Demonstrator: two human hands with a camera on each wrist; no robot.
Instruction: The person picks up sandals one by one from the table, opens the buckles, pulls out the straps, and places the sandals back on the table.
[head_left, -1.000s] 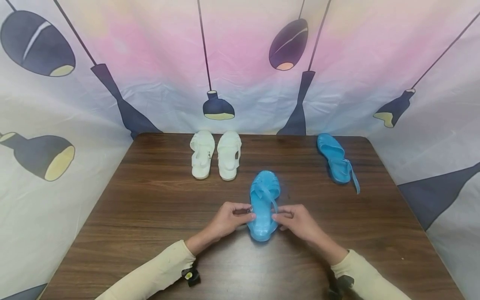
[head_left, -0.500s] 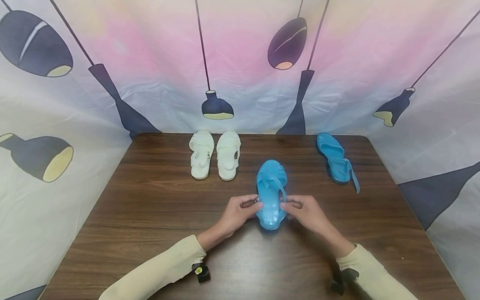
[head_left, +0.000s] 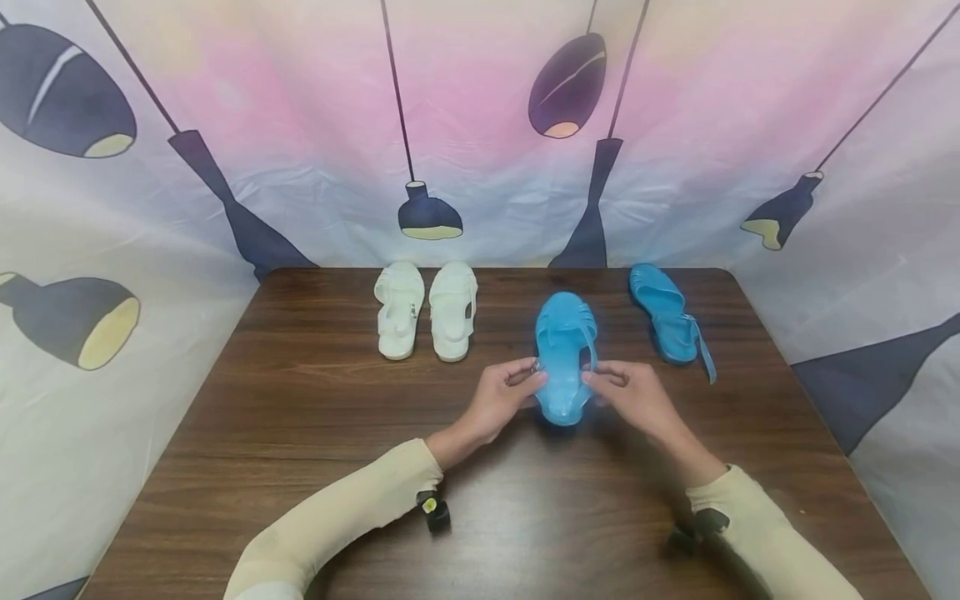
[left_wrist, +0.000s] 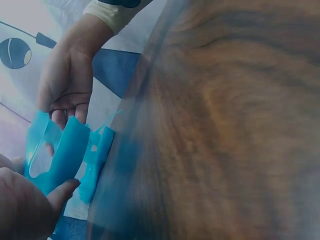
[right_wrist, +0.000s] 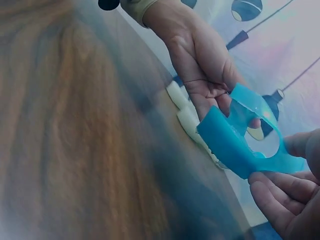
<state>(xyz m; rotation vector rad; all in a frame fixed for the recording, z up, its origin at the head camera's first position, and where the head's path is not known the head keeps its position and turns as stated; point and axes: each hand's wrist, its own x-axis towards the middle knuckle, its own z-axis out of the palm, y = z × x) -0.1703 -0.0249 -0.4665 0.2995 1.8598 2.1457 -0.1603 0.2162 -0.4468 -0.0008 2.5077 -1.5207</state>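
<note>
A blue jelly sandal (head_left: 562, 342) is held between both hands, toe pointing away and footbed facing up. My left hand (head_left: 501, 398) pinches its left side near the heel, thumb over the edge. On the other side my right hand (head_left: 632, 393) grips the heel end, beside the loose strap. Both wrist views show the sandal's heel (left_wrist: 70, 150) raised above the tabletop, with fingers under the sole (right_wrist: 225, 140). A matching blue sandal (head_left: 667, 321) lies at the back right of the table, its strap undone and trailing right.
Two white sandals (head_left: 452, 312) stand side by side at the back, left of centre. The dark wooden table (head_left: 315, 392) ends at a back edge against a printed cloth backdrop (head_left: 300, 125) with lamp drawings.
Both hands have carried the blue sandal forward and to the right, closer to the other blue sandal. The white pair and the far blue sandal stay in place.
</note>
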